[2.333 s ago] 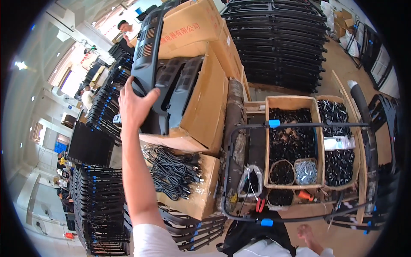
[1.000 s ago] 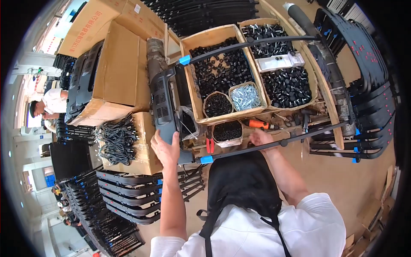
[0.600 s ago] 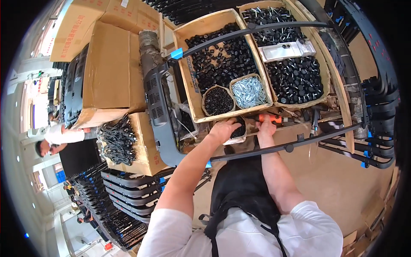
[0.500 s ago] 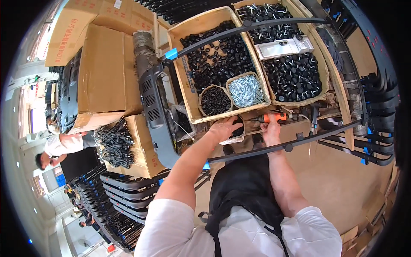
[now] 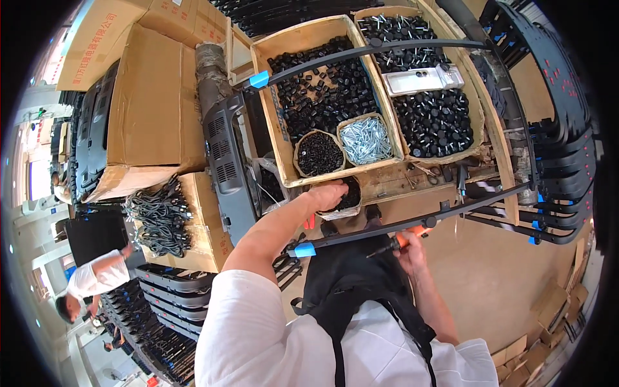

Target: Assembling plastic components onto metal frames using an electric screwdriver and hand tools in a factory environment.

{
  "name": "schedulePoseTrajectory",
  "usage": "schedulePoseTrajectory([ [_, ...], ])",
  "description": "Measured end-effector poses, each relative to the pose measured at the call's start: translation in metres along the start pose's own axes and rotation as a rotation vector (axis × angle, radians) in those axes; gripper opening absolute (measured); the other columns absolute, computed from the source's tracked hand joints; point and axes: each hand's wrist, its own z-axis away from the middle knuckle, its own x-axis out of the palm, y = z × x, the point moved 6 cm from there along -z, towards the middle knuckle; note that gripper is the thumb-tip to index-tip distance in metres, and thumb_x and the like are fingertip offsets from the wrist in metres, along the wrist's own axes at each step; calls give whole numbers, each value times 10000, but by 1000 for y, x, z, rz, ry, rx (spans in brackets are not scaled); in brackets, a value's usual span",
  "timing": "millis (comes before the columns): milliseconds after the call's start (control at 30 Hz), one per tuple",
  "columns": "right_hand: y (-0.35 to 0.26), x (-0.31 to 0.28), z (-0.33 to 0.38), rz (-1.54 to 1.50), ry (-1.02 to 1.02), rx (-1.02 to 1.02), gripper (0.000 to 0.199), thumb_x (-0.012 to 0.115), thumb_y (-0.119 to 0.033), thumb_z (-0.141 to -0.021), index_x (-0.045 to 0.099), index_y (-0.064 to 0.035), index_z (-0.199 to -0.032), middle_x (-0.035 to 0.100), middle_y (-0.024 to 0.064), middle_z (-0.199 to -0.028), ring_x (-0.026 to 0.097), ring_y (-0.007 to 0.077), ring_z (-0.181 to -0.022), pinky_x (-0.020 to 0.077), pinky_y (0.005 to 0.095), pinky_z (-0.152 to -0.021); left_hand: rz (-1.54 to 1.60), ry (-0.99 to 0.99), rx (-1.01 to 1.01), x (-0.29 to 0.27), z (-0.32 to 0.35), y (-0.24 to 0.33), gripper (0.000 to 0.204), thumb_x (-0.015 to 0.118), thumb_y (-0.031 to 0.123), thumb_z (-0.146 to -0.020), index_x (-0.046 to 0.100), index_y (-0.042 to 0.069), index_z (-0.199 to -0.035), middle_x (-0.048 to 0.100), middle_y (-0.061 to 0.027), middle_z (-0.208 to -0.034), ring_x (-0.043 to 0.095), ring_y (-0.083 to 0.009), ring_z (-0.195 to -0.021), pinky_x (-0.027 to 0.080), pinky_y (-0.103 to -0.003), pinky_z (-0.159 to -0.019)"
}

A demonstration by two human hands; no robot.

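My left hand (image 5: 330,195) reaches into a small carton (image 5: 350,210) holding small black pieces. Its fingers are drawn together, and the carton partly hides their tips; what they pinch cannot be made out. My right hand (image 5: 412,257) grips an orange power screwdriver (image 5: 416,233) in front of my apron, its dark bit pointing left. Across the bench lies a large dark frame (image 5: 422,221), with a vented black panel (image 5: 222,145) along its left side. Its near rail passes between my body and the bins, close to the screwdriver.
A wooden bin (image 5: 263,55) holds black caps, a tub of black screws (image 5: 320,153) and a tub of silver screws (image 5: 365,139). Black-headed bolts (image 5: 435,122) fill another bin. Cartons (image 5: 151,97) and bundled cables (image 5: 161,219) stand left; stacked black frames (image 5: 561,193) stand right.
My right hand has brought the screwdriver from the bench edge back toward my body. The left hand's spread fingers have drawn together in the carton. A person at far left has moved.
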Motion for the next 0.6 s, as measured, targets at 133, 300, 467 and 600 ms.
schedulePoseTrajectory([
  [133,-12,36,60,111,77,-115,331,667,-203,-976,584,-43,-1253,678,93,-890,634,192,-711,522,336,-554,355,69,-181,0,4,-20,354,667,159,-892,659,78,-1236,702,-197,-1250,643,-367,-1225,516,-434,-1039],
  [300,-18,55,98,155,-21,-259,610,677,-151,-964,411,-43,-1503,689,173,-1094,681,229,-837,575,345,-618,717,-44,-328,8,0,-21,348,561,357,-985,630,81,-1187,698,-90,-991,701,-207,-781,567,-379,-728],
  [467,-42,101,148,282,-56,-402,796,731,-93,-923,320,-65,-1604,652,215,-1279,708,263,-1003,638,382,-714,1161,-67,-341,12,6,-20,246,503,325,-1080,553,97,-1000,513,7,-782,504,-112,-620,419,-290,-515],
  [600,-72,147,191,382,-216,-693,795,775,-88,-903,349,-68,-1574,650,232,-1270,692,327,-1072,653,413,-766,1337,-157,-245,-5,21,3,244,485,306,-1141,581,92,-1072,525,26,-784,481,-108,-644,426,-281,-555],
])
